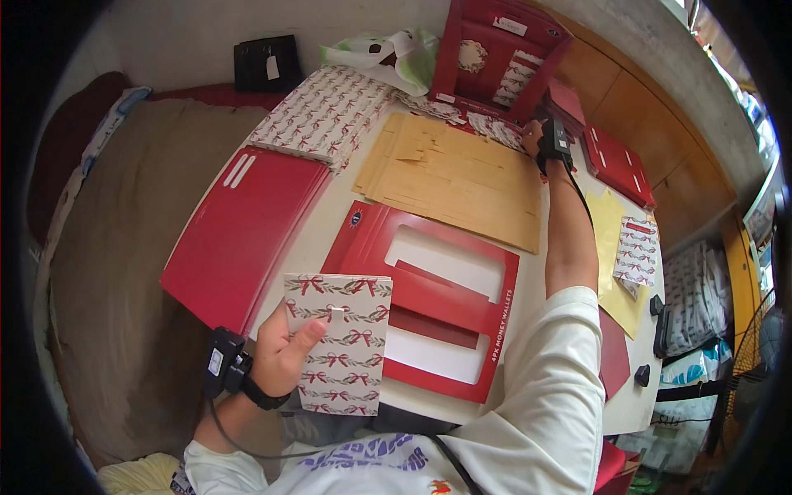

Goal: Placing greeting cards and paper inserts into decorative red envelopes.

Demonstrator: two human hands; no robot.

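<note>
My left hand (278, 349) grips a paper money wallet (346, 371) printed with garlands and red bows, its thumb pressed on the front below a small pale tab. Beyond it, on the table, lies a red cardboard packaging sleeve (365, 272) with two window cut-outs and printed writing. Stretched to the far side, my right hand (531, 137) is beside a pile of small white-and-red paper pieces (495, 130). Its fingers are mostly hidden behind the wrist device, so whether they hold a piece cannot be seen.
Brown cardboard sheets (458, 179) cover the table's middle. Stacked red card (247, 229) and patterned sheets (322, 114) line the left. An upright red display box (482, 37) stands behind. Yellow paper (603, 247) and another patterned wallet (636, 250) lie right.
</note>
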